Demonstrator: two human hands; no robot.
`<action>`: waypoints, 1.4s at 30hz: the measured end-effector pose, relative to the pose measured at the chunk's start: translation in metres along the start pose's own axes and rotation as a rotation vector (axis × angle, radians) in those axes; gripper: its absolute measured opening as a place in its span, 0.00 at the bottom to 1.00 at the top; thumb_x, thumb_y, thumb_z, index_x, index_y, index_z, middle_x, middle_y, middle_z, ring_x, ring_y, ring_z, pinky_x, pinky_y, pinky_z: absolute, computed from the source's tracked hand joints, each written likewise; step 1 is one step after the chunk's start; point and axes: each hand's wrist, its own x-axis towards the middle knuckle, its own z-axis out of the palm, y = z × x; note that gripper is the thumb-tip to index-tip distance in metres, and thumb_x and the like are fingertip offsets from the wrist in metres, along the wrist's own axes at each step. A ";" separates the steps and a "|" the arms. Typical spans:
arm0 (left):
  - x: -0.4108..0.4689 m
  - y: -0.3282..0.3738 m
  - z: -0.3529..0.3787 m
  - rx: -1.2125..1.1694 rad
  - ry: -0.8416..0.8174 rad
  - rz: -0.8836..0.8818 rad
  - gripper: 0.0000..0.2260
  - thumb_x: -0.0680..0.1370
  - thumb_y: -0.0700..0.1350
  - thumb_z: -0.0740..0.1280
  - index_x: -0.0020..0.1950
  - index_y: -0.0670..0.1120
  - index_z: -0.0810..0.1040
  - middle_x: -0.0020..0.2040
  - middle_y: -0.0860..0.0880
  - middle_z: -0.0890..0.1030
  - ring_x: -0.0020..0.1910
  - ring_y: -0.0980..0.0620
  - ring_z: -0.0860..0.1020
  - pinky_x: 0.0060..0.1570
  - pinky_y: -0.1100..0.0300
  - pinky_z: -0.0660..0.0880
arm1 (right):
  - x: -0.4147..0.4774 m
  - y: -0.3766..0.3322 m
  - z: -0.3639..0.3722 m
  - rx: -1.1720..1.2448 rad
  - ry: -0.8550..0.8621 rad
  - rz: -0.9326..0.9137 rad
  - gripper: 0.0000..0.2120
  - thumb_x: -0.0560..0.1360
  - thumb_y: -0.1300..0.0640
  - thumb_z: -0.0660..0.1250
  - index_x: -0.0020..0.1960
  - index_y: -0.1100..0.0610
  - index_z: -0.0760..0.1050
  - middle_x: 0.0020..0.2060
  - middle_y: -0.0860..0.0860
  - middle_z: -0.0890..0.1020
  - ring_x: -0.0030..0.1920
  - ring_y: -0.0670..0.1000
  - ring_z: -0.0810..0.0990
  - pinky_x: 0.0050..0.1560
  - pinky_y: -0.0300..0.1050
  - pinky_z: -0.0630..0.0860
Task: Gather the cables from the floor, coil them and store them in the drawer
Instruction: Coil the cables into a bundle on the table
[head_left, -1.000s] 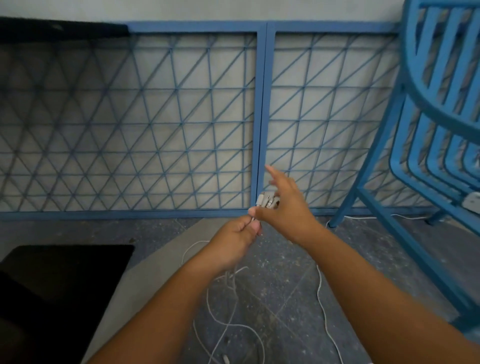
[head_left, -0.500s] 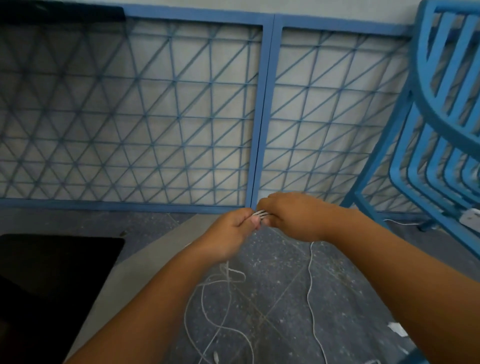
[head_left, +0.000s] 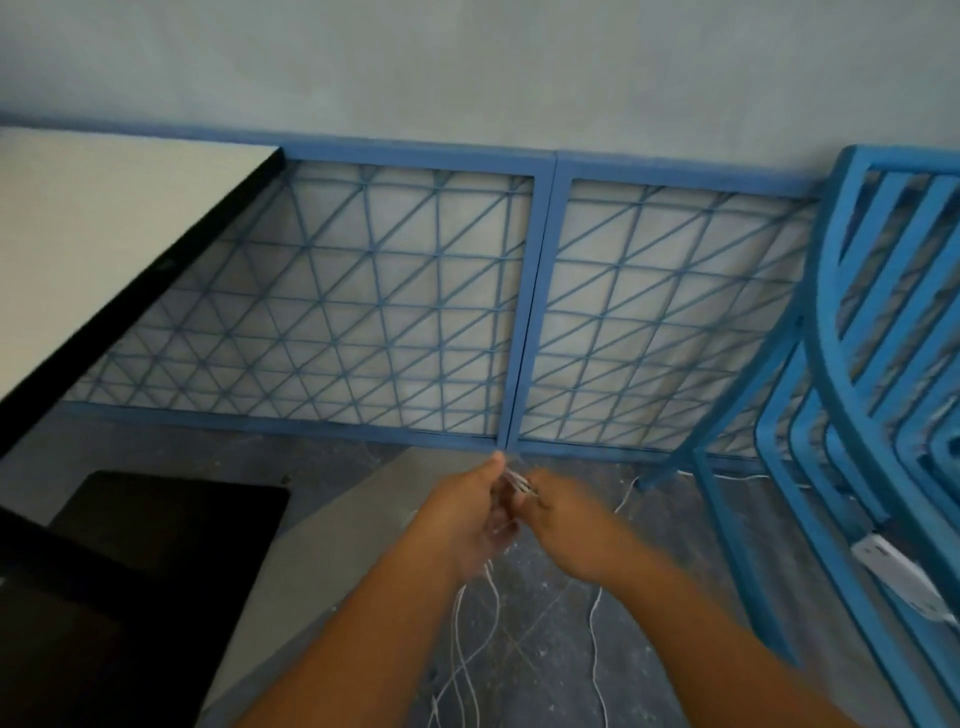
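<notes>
Thin white cables (head_left: 470, 649) hang from my two hands down to the grey floor. My left hand (head_left: 470, 512) grips the bunched cable ends between its curled fingers. My right hand (head_left: 563, 514) pinches the same white ends (head_left: 518, 484) close beside the left hand. Another white strand (head_left: 597, 654) trails from the right hand to the floor. One more cable (head_left: 737, 476) lies on the floor under the chair. No drawer is in view.
A blue slatted chair (head_left: 852, 395) stands at the right with a white adapter (head_left: 893, 571) on its seat. A blue lattice fence (head_left: 524, 312) runs along the wall ahead. A white-topped table (head_left: 104, 249) is at the left, a black mat (head_left: 171, 519) below it.
The view has tilted upward, so the wall and table top show now. Both hands stay together on the cable ends, and the right hand has closed from an open reach to a pinch.
</notes>
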 end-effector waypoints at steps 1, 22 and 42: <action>-0.009 0.009 0.006 -0.017 0.012 -0.021 0.14 0.80 0.48 0.59 0.40 0.42 0.77 0.32 0.47 0.78 0.28 0.53 0.74 0.26 0.64 0.74 | -0.007 -0.011 -0.001 0.013 0.010 0.009 0.12 0.80 0.55 0.54 0.60 0.57 0.70 0.51 0.56 0.80 0.45 0.50 0.74 0.37 0.41 0.65; -0.245 0.219 0.033 0.628 -0.155 0.168 0.15 0.81 0.45 0.53 0.37 0.44 0.71 0.19 0.56 0.64 0.17 0.59 0.62 0.23 0.66 0.64 | -0.049 -0.196 -0.173 0.268 0.086 -0.384 0.21 0.72 0.62 0.68 0.61 0.47 0.71 0.50 0.39 0.72 0.51 0.33 0.71 0.49 0.19 0.64; -0.392 0.249 -0.277 1.242 0.118 0.494 0.11 0.80 0.47 0.54 0.41 0.50 0.72 0.33 0.53 0.69 0.32 0.56 0.67 0.33 0.65 0.65 | -0.063 -0.413 0.011 0.157 -0.156 -0.410 0.17 0.75 0.51 0.65 0.37 0.65 0.73 0.26 0.45 0.66 0.26 0.41 0.66 0.28 0.35 0.60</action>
